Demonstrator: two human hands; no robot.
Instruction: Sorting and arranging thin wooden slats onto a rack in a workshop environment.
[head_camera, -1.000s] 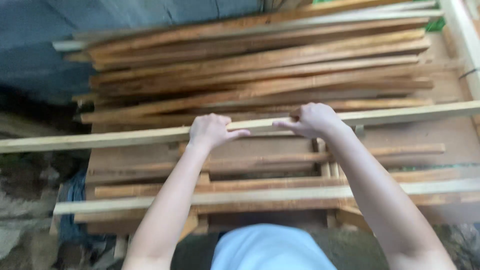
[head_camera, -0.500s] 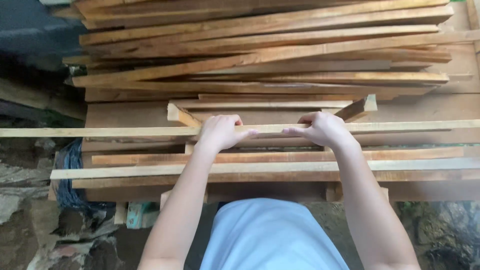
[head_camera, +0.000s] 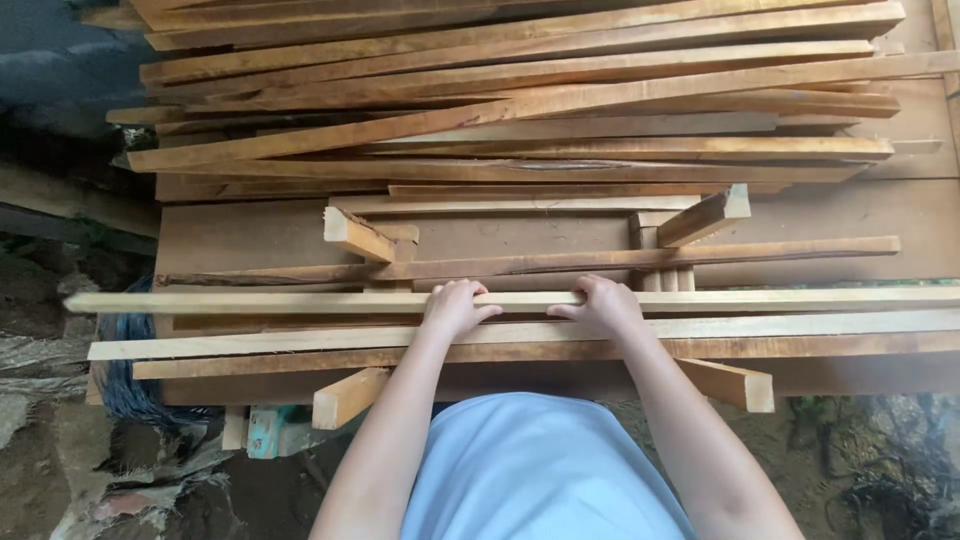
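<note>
Setting: I stood at a rough wooden bench (head_camera: 250, 235) outdoors, with dirt and rubble on the ground to my left and a heap of long timber strips (head_camera: 520, 90) stacked across the far side.
Left hand: my left hand (head_camera: 455, 307) lay on a pale wooden slat (head_camera: 760, 299), fingers curled over its far edge and closed on it.
Right hand: my right hand (head_camera: 603, 303) gripped the same slat just beside the left, fingers folded over the top; the fingertips were hidden behind the wood.
Slat: it ran flat across the bench, left to right, near the front edge; its right end was cut off by the frame and its left end was blurred.
Just beyond: a thinner strip (head_camera: 560, 262) lay parallel behind the slat, with short offcut blocks (head_camera: 355, 235) past it.
In front: two more long strips (head_camera: 820, 335) lay between the slat and my light blue shirt (head_camera: 540, 470).
Hard to make out: a blue bundle (head_camera: 125, 385) under the bench's left end was too dark to identify.
</note>
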